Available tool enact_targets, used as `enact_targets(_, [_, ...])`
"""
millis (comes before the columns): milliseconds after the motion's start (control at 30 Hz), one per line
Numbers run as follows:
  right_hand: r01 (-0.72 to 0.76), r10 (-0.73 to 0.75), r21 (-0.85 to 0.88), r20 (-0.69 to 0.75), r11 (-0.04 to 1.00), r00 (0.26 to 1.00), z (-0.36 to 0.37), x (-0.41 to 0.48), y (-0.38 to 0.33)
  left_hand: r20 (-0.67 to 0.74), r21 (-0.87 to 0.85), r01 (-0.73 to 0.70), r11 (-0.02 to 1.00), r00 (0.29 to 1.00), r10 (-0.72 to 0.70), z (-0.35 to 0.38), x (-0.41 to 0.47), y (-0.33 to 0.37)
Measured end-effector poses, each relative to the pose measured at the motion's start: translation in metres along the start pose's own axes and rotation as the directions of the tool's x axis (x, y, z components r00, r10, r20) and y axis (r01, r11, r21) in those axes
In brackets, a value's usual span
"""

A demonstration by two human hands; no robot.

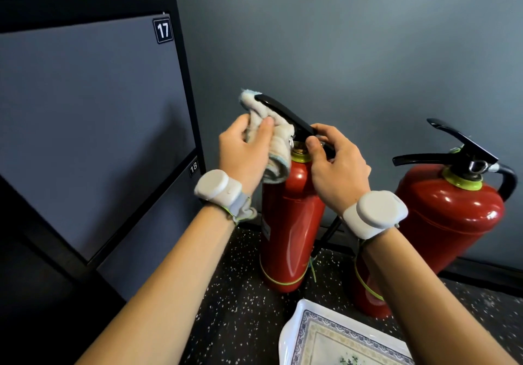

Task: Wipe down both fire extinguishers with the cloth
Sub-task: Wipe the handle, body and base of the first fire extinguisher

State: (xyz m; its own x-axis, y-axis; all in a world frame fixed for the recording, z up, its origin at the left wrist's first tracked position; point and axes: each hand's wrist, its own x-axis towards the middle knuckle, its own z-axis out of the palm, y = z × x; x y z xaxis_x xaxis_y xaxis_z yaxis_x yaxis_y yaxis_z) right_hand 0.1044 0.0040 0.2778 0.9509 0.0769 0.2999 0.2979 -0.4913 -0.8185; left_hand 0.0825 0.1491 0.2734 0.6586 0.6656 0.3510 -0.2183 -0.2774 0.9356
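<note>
Head view: patterned tray (283, 336) lies before second extinguisher (447, 217), lockers (85, 124) stand left.

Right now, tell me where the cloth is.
In the head view, centre-left: the left hand grips the cloth against the black lever of the left fire extinguisher, left of the right hand.

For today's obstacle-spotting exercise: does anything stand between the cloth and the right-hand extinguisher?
Only the person's right hand, gripping the left extinguisher at its top, lies between the cloth in the left hand and the right extinguisher. Nothing else visibly blocks the way.
</note>
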Motion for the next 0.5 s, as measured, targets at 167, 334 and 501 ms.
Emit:
enact_targets(167, [0.015,-0.015,-0.004,0.016,1.000,1.000,-0.002,-0.001,0.000,-0.056,-0.003,-0.029,1.000,0.998,0.029,0.005,-0.008,-0.002])
enact_targets(334, [0.009,-0.009,0.002,0.012,1.000,1.000,-0.003,-0.001,0.002,-0.305,0.187,0.011,0.982,0.951,0.047,-0.008,0.000,-0.009])
enact_targets(501, [0.007,-0.007,-0.006,0.004,1.000,1.000,0.001,0.000,0.004,-0.286,0.306,0.225,0.925,0.948,-0.136,-0.018,-0.007,-0.020])
